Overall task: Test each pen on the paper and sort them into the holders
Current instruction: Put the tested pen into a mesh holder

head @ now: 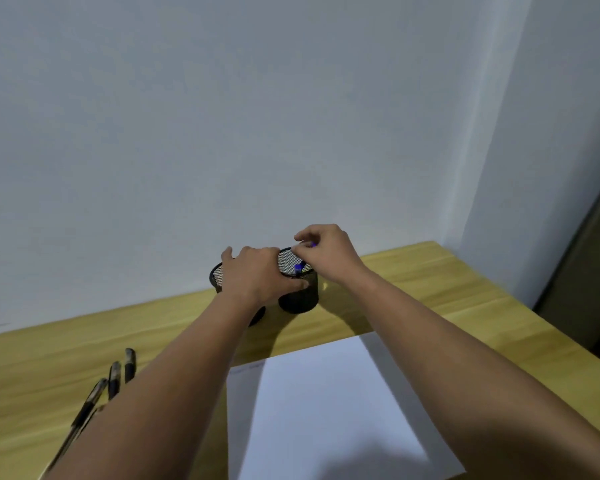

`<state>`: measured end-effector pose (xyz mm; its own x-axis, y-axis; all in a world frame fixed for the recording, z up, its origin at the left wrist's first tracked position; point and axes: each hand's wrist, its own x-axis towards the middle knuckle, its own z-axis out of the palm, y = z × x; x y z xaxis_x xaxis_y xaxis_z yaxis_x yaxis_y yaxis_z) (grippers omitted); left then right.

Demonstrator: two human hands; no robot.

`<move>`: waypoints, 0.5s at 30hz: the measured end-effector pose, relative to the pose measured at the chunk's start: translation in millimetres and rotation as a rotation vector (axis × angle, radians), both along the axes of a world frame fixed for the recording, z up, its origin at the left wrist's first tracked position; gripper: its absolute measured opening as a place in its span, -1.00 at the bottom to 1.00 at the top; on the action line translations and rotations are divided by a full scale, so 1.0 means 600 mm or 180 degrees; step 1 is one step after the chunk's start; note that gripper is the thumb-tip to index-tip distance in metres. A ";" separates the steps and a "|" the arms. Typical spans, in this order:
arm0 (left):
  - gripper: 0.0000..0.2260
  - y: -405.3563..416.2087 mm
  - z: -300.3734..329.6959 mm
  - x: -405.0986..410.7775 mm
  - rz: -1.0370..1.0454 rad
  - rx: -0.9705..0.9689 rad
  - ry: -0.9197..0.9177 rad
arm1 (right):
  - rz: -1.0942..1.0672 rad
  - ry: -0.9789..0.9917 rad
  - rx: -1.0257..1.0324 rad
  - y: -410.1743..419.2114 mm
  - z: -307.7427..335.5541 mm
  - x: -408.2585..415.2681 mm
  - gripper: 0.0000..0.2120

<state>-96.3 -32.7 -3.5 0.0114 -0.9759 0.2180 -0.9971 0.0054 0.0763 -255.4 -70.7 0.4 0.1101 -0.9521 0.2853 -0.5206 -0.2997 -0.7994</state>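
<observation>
Hands reach forward over a yellow wooden surface (430, 289) set against a pale wall (257, 116). Two black mesh holders stand side by side near the wall edge. The left hand (257, 277) drapes over the gap between them, its fingers (300, 284) curled against the near wall of the right holder (300, 299) and gripping it, while the palm covers most of the left holder (217, 277).

The right hand (328, 252) hovers just above the right holder's rim, with thumb and forefinger pinched on the top of a blue pen (298, 268). The pen's long axis runs steeply, nearly upright, leaning slightly up and to the right; its lower end points down inside the right holder and its upper end sits between the pinching fingertips. A blue bit shows at the fingertips and another inside the mesh cup.

Nearer the camera, a white sheet of paper (326, 410) lies flat on the surface, between the two forearms, with faint marks near its far left corner. Left of the left forearm, three dark pens (113, 379) lie on the surface, roughly parallel, their long axes running from the near left toward the far right; the forearm hides their near ends in part.
</observation>
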 end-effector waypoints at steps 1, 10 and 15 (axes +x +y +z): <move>-0.36 0.003 0.001 0.000 0.0003 -0.0005 -0.0003 | 0.0008 0.0021 -0.0003 0.005 0.003 -0.003 -0.77; -0.42 0.132 0.065 0.051 0.0031 -0.0502 -0.0173 | -0.0215 0.0095 -0.0516 0.102 0.091 0.000 -0.80; -0.58 0.241 0.059 0.138 0.0375 -0.0447 0.0184 | 0.0225 0.0214 -0.0507 0.179 0.112 0.065 -0.90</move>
<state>-13.6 111.9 32.0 0.1403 -0.9271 0.3476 -0.9854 -0.0965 0.1404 -216.6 36.5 67.7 0.1991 -0.8847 0.4216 -0.5444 -0.4575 -0.7030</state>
